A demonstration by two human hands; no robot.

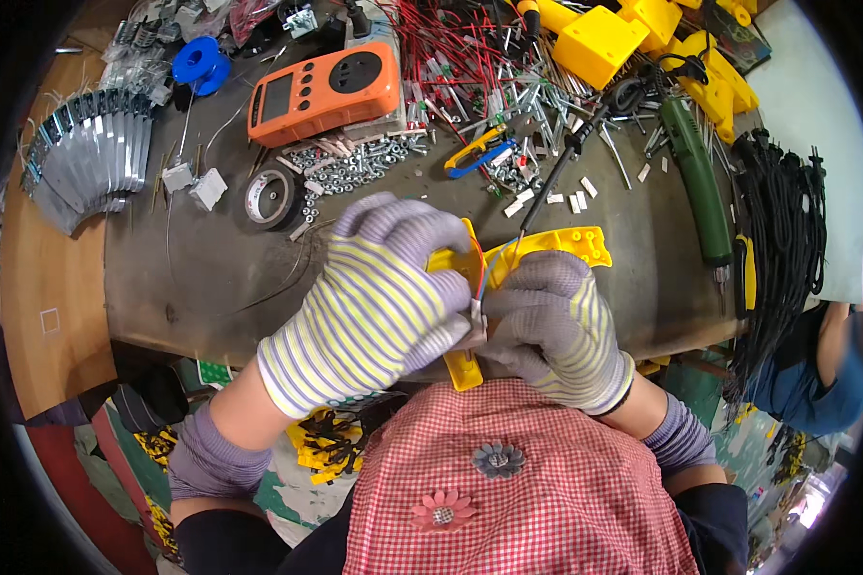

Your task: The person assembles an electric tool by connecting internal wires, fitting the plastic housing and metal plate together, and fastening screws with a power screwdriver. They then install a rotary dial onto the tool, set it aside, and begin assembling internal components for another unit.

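Observation:
Both my hands wear striped knit gloves and meet at the table's front edge. Between them is a yellow plastic housing [577, 244], partly hidden, with an arm toward the right and a tip below. My left hand [369, 302] is closed round its left side. The curled fingers of my right hand [561, 326] press together at a small whitish block [475, 324] beside the housing; whether they grip the block or the shell is hard to see. A red wire [478, 261] and a blue wire [493, 272] run up from the block. A black cable [545, 182] leads away behind.
An orange multimeter [326, 93], a roll of black tape [271, 199] and loose screws [360, 171] lie beyond my hands. To the right are a green electric screwdriver [695, 182], bundled black cables [777, 211] and yellow housings [599, 46]. Metal strips [91, 153] fan out left.

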